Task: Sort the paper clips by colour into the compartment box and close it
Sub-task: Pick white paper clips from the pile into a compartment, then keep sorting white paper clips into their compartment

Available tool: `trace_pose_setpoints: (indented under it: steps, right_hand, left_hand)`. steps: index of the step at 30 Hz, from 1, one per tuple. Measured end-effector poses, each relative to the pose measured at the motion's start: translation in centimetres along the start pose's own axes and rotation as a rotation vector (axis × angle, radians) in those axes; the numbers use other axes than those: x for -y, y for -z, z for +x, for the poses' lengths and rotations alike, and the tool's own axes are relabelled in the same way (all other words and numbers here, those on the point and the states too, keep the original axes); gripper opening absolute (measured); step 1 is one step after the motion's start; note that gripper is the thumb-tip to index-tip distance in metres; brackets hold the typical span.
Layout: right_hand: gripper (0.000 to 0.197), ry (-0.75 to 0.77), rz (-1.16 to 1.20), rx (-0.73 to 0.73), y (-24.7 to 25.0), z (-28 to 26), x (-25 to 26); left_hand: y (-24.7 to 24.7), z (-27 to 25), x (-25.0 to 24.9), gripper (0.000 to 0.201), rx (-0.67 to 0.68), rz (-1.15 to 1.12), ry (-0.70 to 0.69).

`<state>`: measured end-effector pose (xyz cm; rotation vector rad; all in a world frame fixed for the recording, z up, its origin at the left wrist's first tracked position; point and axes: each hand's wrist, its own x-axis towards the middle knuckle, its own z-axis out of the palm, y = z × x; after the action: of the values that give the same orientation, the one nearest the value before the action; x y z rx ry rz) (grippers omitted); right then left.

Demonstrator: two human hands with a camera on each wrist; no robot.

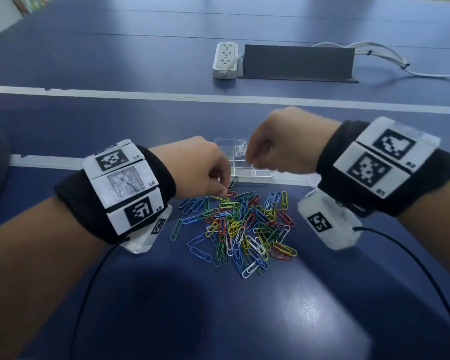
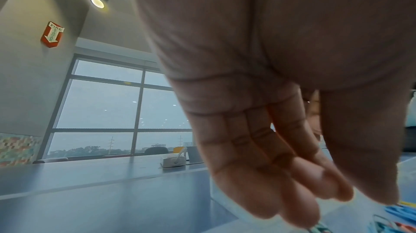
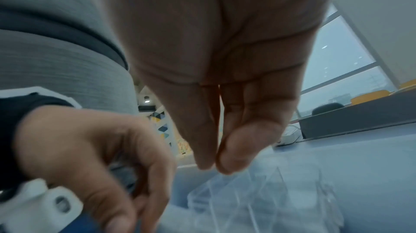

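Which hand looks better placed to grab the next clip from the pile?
Probably the left hand: its fingertips sit at the far edge of the paper clip pile. The right hand hovers over the clear compartment box, fingertips pinched together.

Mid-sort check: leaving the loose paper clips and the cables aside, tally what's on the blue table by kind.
Clear plastic compartment box: 1
White power strip: 1
Dark grey upright panel: 1
Total: 3
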<state>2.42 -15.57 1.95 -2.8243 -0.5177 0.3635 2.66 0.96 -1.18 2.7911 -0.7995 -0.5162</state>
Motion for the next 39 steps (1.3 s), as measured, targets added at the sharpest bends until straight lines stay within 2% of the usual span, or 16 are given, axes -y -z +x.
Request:
trace_pose_setpoints:
  steps: [4, 8, 13, 17, 20, 23, 28, 34, 39]
  right_hand:
    - [0.015, 0.095, -0.085, 0.198, -1.9, -1.7, 0.2]
    - [0.024, 0.072, -0.101, 0.303, -3.5, -2.2, -0.1]
    - [0.015, 0.068, -0.093, 0.216, -3.5, -2.7, -0.9]
    - [0.014, 0.134, -0.106, 0.256, -4.1, -3.3, 0.1]
    - [0.019, 0.128, -0.156, 0.289, -4.5, -3.2, 0.4]
    - [0.021, 0.134, -0.174, 0.254, -4.5, -3.3, 0.0]
    - [0.016, 0.175, -0.254, 0.250, -4.6, -4.2, -0.4]
    - [0.021, 0.152, -0.250, 0.175, -4.8, -4.9, -0.8]
    - [0.005, 0.056, -0.100, 0.087, -3.8, -5.3, -0.9]
  left_hand:
    - [-0.4, 0.1, -1.1, 0.013, 0.045, -0.004, -0.067]
    - [-1.5, 0.3, -2.2, 0.025, 0.122, -0.002, -0.122]
    - [-2.3, 0.2, -1.9, 0.021, 0.194, 0.023, -0.109]
    - [-1.8, -0.4, -1.7, 0.011, 0.163, -0.005, -0.135]
    - [-1.9, -0.8, -2.3, 0.019, 0.200, 0.020, -0.167]
    - [-2.6, -0.8, -3.0, 0.028, 0.235, 0.113, -0.180]
    - [-3.1, -0.9, -3.1, 0.010, 0.218, 0.108, -0.197]
    - [-2.6, -1.2, -2.8, 0.013, 0.197, 0.032, -0.173]
    - [-2.2, -1.3, -2.8, 0.023, 0.229, 0.081, -0.197]
